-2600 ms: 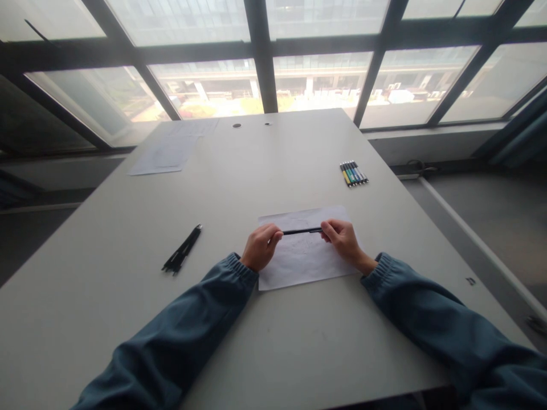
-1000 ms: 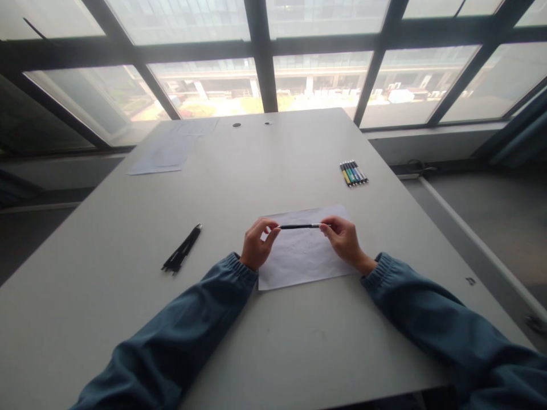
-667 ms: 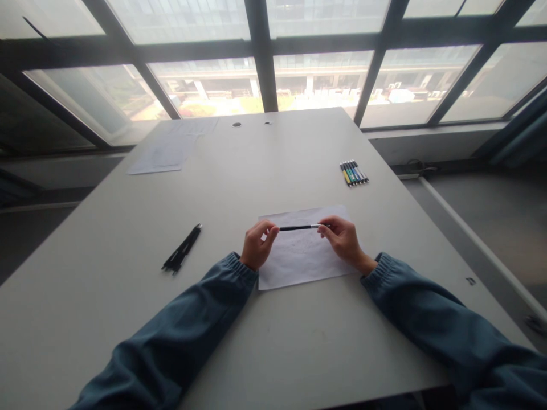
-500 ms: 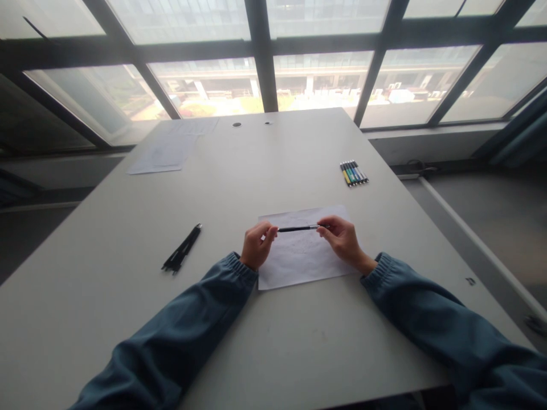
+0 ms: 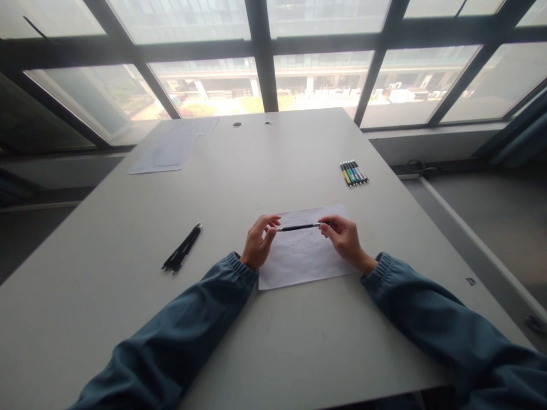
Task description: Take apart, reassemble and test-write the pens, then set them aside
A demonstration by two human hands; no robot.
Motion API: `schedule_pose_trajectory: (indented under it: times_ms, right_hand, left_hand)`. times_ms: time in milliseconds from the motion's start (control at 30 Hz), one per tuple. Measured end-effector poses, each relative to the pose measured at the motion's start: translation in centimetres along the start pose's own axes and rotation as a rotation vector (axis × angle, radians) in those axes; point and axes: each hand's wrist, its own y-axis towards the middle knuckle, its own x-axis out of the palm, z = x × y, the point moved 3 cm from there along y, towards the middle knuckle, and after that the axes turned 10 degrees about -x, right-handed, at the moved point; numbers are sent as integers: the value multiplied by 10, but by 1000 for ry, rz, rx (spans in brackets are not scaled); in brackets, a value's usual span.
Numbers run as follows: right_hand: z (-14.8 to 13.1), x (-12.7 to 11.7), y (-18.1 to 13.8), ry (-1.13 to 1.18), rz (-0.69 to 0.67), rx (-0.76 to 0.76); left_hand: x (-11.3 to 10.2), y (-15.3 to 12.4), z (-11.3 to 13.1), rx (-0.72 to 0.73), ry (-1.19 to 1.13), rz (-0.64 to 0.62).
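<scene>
A slim black pen (image 5: 299, 227) with a silver section hangs level above a white sheet of paper (image 5: 305, 259). My right hand (image 5: 343, 236) pinches its right end between thumb and fingers. At the pen's left tip, my left hand (image 5: 258, 242) has its thumb and fingers apart, close to the tip but not closed around it. Faint marks show on the paper, which lies slightly tilted on the table beneath both hands.
Several black pens (image 5: 183, 249) lie in a bundle on the left of the white table (image 5: 239, 188). A row of coloured pens (image 5: 354, 173) sits at the right. More papers (image 5: 164, 149) lie at the far left, near the windows. A small dark object (image 5: 470, 281) rests by the right edge.
My left hand's fingers have opened and lifted off the pen's left tip. My right hand keeps its pinch, with the pen shifted very slightly right.
</scene>
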Motion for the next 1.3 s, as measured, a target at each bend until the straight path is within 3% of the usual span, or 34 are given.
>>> schedule_pose_trajectory:
  times_ms: [233,400,867,1300]
  right_hand:
    - [-1,-1,2,5,43,24]
    - [-1,-1,2,7,45,19]
    - [-2,-1,1,19,28,12]
    - [1,3,-1,91,-116,13]
  left_hand:
    - [-4,-1,15,190,115,151]
    - [-4,-2,16,222,129,157]
    - [0,-3,11,195,74,72]
    - [-1,-6,9,141,131,73]
